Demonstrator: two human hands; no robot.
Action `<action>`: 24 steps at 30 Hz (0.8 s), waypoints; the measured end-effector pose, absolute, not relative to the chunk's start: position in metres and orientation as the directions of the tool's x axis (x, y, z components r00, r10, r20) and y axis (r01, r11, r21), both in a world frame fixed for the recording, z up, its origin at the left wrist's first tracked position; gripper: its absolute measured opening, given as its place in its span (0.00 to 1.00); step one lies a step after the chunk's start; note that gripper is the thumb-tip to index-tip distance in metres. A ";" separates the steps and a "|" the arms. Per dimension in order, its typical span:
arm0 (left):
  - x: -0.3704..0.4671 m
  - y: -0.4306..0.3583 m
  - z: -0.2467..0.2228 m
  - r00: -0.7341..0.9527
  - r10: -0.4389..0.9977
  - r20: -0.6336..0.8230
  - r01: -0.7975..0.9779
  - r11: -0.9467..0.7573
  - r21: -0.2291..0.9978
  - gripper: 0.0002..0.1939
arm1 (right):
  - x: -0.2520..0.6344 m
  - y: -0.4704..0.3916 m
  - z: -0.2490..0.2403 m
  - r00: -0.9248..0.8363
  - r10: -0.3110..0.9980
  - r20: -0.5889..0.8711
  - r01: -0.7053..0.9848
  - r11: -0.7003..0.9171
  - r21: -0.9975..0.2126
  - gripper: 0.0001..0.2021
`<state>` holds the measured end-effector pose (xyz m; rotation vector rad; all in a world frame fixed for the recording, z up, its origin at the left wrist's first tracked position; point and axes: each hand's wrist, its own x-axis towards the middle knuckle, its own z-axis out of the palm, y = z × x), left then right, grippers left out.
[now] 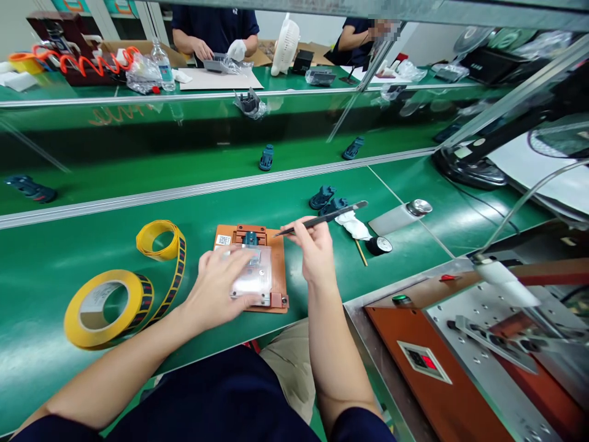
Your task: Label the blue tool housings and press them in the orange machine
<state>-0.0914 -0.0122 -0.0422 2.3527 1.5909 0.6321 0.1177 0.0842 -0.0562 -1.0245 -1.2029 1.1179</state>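
The left hand (223, 283) is lying loosely spread over the clear plate (258, 281) of the jig (278, 261), while the right hand (316, 253) is pinching tweezers (338, 214) near it. The jig is resting on the surface (110, 239), right of the yellow tape (73, 319).

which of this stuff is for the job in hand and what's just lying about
Likely the job:
- dark tweezers, in the right hand
- clear plate, under the left hand
- brown board beneath it
- probably the yellow label roll

Seemingly lying about:
- water bottle
- white fan
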 end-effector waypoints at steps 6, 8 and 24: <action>-0.092 -0.001 -0.050 0.194 0.907 0.374 0.715 -0.392 0.579 0.42 | 0.155 0.064 -0.088 0.132 0.972 0.197 0.567 0.089 -0.819 0.15; -0.094 -0.019 -0.050 0.226 0.746 0.627 0.681 -0.581 0.446 0.36 | 0.166 0.056 -0.104 0.098 0.968 0.232 0.692 0.101 -0.715 0.17; -0.109 -0.075 -0.081 0.557 0.634 0.537 0.541 -0.767 0.344 0.23 | 0.126 0.040 -0.077 -0.562 0.788 0.250 0.359 0.506 -0.784 0.17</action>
